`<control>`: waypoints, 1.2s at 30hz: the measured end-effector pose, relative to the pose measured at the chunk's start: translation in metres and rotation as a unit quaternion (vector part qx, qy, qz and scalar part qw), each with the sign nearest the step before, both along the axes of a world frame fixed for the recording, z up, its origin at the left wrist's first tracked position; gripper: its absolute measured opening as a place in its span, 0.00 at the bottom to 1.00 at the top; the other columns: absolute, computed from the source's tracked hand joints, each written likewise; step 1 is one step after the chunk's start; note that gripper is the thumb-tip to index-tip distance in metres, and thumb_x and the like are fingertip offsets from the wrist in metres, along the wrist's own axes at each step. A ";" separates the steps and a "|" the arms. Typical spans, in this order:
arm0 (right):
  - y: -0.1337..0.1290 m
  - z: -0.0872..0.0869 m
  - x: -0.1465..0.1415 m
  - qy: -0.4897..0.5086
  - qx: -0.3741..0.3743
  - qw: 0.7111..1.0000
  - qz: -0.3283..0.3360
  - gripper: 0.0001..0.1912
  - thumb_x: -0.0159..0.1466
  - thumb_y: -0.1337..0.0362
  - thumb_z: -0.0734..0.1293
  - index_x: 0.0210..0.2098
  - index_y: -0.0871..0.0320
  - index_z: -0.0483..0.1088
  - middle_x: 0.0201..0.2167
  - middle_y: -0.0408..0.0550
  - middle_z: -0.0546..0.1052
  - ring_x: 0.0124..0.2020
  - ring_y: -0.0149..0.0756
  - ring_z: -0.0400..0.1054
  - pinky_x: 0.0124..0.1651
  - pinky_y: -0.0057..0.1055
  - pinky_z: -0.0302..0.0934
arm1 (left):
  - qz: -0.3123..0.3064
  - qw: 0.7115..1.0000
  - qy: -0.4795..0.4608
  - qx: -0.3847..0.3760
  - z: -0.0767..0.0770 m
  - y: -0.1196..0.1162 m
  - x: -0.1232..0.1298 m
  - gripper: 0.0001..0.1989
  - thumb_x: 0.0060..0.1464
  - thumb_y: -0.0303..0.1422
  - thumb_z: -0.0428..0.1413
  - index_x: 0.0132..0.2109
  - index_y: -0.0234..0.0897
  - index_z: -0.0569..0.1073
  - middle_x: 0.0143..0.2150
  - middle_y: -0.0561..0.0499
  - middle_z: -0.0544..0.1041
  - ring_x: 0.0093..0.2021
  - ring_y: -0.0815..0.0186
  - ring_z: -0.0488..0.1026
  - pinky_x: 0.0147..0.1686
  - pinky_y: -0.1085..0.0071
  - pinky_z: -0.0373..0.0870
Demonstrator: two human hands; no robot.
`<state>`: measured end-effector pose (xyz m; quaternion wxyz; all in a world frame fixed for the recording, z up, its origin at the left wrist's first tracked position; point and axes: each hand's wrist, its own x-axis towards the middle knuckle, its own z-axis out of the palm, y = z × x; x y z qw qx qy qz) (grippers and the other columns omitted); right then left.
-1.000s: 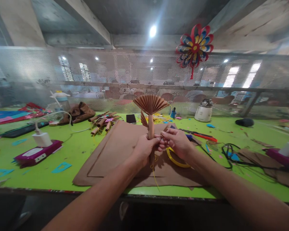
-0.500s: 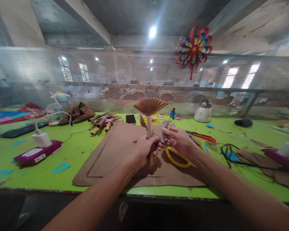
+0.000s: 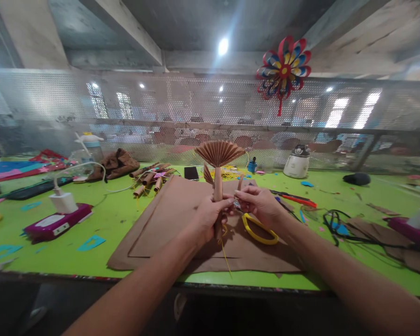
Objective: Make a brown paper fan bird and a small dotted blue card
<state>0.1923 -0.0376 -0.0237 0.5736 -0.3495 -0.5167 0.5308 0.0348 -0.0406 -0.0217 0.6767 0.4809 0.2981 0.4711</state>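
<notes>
My left hand (image 3: 210, 217) is wrapped round a brown paper tube (image 3: 218, 184), held upright over brown paper sheets (image 3: 168, 212). A pleated paper fan (image 3: 220, 153) tops the tube, and a smaller folded piece (image 3: 207, 174) sticks out on its left side. Yellow thread (image 3: 227, 257) hangs from the lower end. Just right of the tube, my right hand (image 3: 257, 201) pinches a small brown paper piece (image 3: 240, 182), its fingertips near those of my left hand. Scissors with a yellow handle (image 3: 261, 231) lie below my right hand; their blades are mostly hidden.
Brown paper rolls (image 3: 149, 178), a phone (image 3: 191, 173) and a white bottle (image 3: 297, 162) stand or lie farther back. A purple power strip (image 3: 58, 223) with a white charger is at left. Red-orange cutters (image 3: 299, 200) and black cable (image 3: 331, 224) are at right.
My right hand has shifted slightly with the small paper piece, nearer the tube. The hanging yellow thread has swung to the right. My left hand still grips the tube.
</notes>
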 end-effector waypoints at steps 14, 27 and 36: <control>0.001 -0.010 -0.009 -0.037 0.058 0.997 -0.027 0.13 0.52 0.56 0.73 0.25 0.60 0.73 0.20 0.42 0.72 0.21 0.27 0.60 0.27 0.28 0.53 | -0.008 1.000 -0.020 -0.010 0.000 0.001 0.000 0.03 0.47 0.26 0.59 0.31 0.29 0.74 0.26 0.49 0.74 0.23 0.75 0.68 0.15 0.83 0.55; 0.004 -0.011 -0.008 -0.042 0.079 0.996 0.029 0.12 0.56 0.57 0.71 0.31 0.61 0.76 0.24 0.44 0.72 0.25 0.28 0.63 0.32 0.29 0.57 | -0.057 0.996 -0.069 -0.012 0.001 0.004 -0.004 0.06 0.50 0.28 0.59 0.34 0.27 0.75 0.26 0.49 0.74 0.24 0.76 0.68 0.18 0.83 0.59; -0.007 0.000 -0.009 0.010 0.069 0.994 0.079 0.12 0.54 0.60 0.71 0.36 0.58 0.76 0.29 0.48 0.75 0.29 0.32 0.67 0.35 0.32 0.61 | -0.056 0.997 -0.045 0.017 0.000 0.006 -0.005 0.09 0.47 0.32 0.62 0.34 0.29 0.76 0.29 0.47 0.75 0.26 0.75 0.69 0.19 0.84 0.57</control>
